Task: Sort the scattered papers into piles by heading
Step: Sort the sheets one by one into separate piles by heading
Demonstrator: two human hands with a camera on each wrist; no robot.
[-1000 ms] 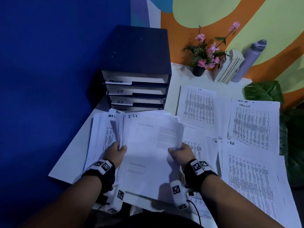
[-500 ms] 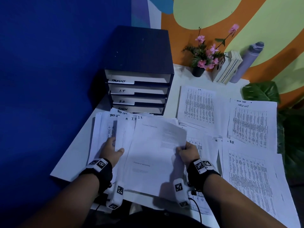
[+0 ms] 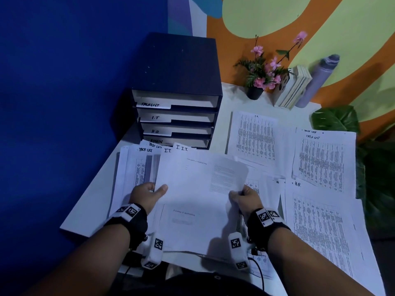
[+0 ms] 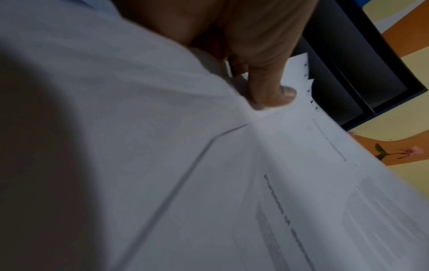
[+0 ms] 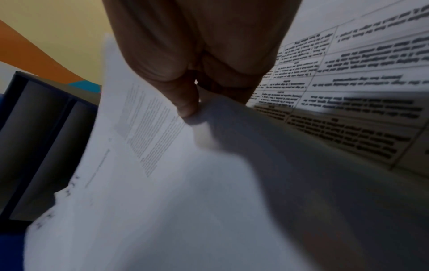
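Observation:
A fanned stack of white papers [image 3: 192,189] lies at the near left of the white table [image 3: 94,206], with handwritten headings "TASK LIST" and "I.T." showing along its far edges. My left hand [image 3: 149,194] grips the stack's left edge, thumb on top [image 4: 274,95]. My right hand [image 3: 243,198] pinches the right edge of the top sheet [image 5: 162,146], which is lifted and curled. Sorted piles lie to the right: an I.T. pile [image 3: 255,137], a TASK LIST pile [image 3: 322,159] and an H.R. pile [image 3: 320,227].
A dark blue drawer unit [image 3: 177,90] labelled TASK LIST, I.T, H.R, ADMIN stands behind the stack. A potted pink flower [image 3: 263,75], leaning books [image 3: 292,88] and a grey bottle [image 3: 318,80] line the back wall. A leafy plant [image 3: 337,120] sits at right.
The stack has slid toward the right and fanned out, showing more headings at its far edge. My left thumb has moved onto the top sheet; my right hand has shifted right.

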